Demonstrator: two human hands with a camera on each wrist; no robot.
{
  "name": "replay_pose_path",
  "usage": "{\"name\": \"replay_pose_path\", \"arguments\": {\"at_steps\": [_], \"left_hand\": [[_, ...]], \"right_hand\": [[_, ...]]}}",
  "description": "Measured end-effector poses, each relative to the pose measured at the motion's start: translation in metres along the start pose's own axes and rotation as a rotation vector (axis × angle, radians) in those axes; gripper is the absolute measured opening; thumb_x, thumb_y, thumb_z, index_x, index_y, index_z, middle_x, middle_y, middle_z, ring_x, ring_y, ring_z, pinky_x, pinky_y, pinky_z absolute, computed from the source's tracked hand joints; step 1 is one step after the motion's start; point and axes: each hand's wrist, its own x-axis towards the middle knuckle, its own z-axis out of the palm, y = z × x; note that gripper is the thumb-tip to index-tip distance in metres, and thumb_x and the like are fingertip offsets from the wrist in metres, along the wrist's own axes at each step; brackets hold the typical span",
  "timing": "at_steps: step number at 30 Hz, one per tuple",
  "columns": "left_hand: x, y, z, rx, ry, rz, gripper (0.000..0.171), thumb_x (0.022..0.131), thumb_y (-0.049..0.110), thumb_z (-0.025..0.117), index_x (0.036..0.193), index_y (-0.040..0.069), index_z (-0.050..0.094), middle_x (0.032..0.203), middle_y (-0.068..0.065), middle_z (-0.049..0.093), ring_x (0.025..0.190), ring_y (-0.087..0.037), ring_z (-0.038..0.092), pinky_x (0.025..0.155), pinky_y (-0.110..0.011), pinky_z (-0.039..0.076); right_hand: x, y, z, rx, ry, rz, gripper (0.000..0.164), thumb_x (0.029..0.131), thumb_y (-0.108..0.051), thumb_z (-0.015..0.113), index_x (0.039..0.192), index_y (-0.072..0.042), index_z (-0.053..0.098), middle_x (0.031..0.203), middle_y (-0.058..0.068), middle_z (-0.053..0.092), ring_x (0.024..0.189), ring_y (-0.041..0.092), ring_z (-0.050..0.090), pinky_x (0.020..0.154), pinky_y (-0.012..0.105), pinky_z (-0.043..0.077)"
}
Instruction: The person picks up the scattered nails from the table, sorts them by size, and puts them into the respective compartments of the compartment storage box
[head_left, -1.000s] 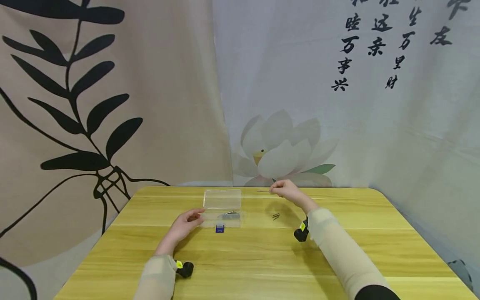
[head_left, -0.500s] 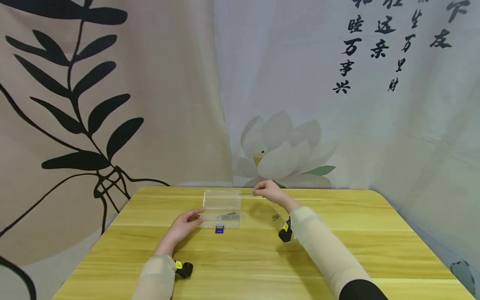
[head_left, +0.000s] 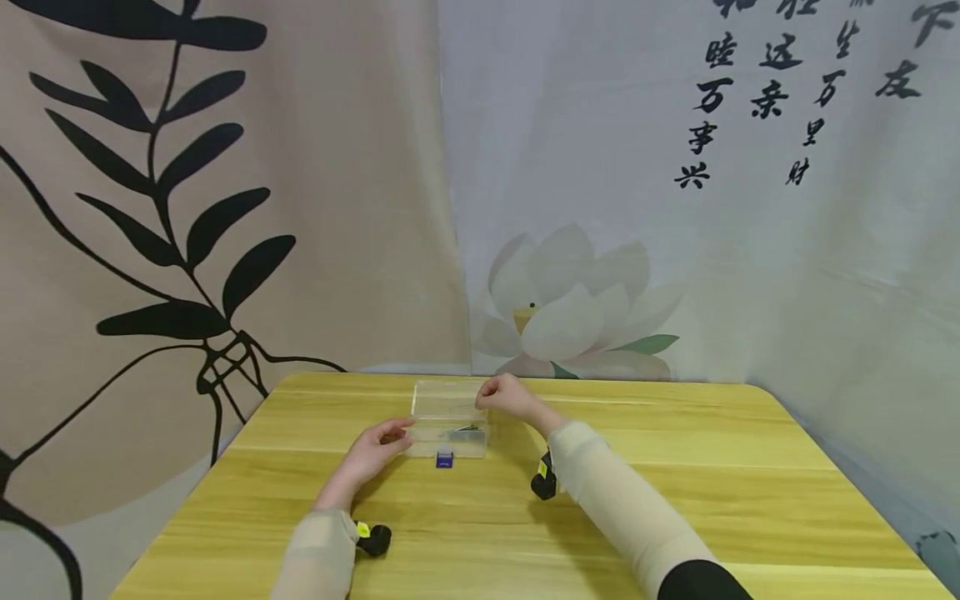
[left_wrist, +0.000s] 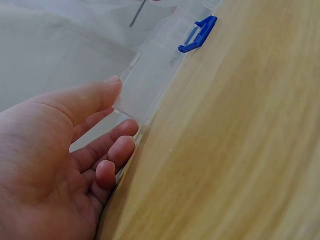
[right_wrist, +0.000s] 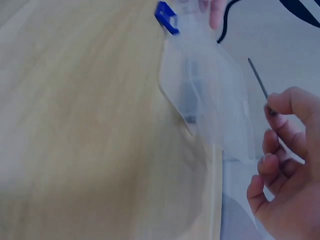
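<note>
A clear plastic box [head_left: 427,448] stands on the table with its lid [head_left: 438,398] raised at the back and a blue latch [head_left: 445,459] at the front. Several small thin metal pieces [head_left: 467,428] lie in its right part. My left hand [head_left: 372,454] holds the box's left end, thumb on the edge and fingers along the side. Over the right part of the lid, my right hand [head_left: 513,396] pinches a thin dark nail [right_wrist: 258,80] by its headed end between thumb and forefinger. Its free tip points toward the box and touches nothing that I can see.
The wooden table [head_left: 675,475] extends around the box, and its far edge runs close behind the lid. Behind it hangs a printed curtain [head_left: 360,208]. A black wrist camera [head_left: 543,479] sits below my right sleeve, another [head_left: 375,542] by the left sleeve.
My right hand has carried the nail leftward from the table's right side to above the lid. The loose nails on the table are now behind my right arm. My left hand has stayed put.
</note>
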Motion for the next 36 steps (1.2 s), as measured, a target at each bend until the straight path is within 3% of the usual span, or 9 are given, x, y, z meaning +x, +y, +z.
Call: {"name": "replay_pose_path", "arguments": {"at_steps": [3,10,19,29,36], "left_hand": [[0.0,0.0,0.0,-0.002,-0.001,-0.001,0.038,0.095,0.016,0.064,0.132,0.009,0.06,0.11,-0.007,0.061,0.1,-0.021,0.057,0.084,-0.037,0.045],[-0.002,0.001,0.001,-0.006,-0.004,0.005,0.038,0.096,0.016,0.063,0.133,0.009,0.06,0.111,-0.007,0.061,0.099,-0.021,0.056,0.083,-0.037,0.045],[-0.002,0.002,0.001,0.004,-0.001,0.0,0.038,0.095,0.016,0.063,0.133,0.008,0.06,0.112,-0.008,0.061,0.1,-0.022,0.056,0.087,-0.04,0.045],[0.0,0.001,0.0,0.001,-0.013,0.012,0.039,0.096,0.016,0.063,0.133,0.007,0.059,0.113,-0.008,0.061,0.1,-0.021,0.056,0.086,-0.038,0.045],[0.0,0.001,0.0,-0.001,-0.013,0.008,0.039,0.095,0.017,0.064,0.133,0.009,0.059,0.112,-0.007,0.06,0.099,-0.021,0.056,0.084,-0.038,0.045]], "right_hand": [[0.003,0.0,0.007,-0.04,-0.008,0.003,0.013,0.087,-0.008,0.064,0.076,-0.002,0.068,0.066,0.005,0.057,0.053,0.01,0.033,0.056,0.024,0.032],[0.006,-0.001,0.019,-0.148,0.012,-0.03,0.009,0.083,-0.007,0.068,0.077,-0.004,0.073,0.07,-0.003,0.065,0.058,0.005,0.045,0.06,0.021,0.039],[0.007,-0.003,0.03,-0.244,-0.004,-0.05,0.012,0.081,-0.008,0.07,0.069,-0.007,0.071,0.063,-0.007,0.059,0.054,0.004,0.042,0.057,0.019,0.037],[0.006,-0.008,0.034,-0.242,-0.02,-0.009,0.007,0.081,-0.013,0.075,0.078,-0.006,0.077,0.074,-0.002,0.071,0.06,0.002,0.051,0.059,0.019,0.044],[0.006,-0.006,0.031,-0.217,-0.028,-0.008,0.011,0.085,-0.013,0.071,0.078,-0.006,0.077,0.073,-0.001,0.07,0.057,0.005,0.047,0.058,0.02,0.041]]}}
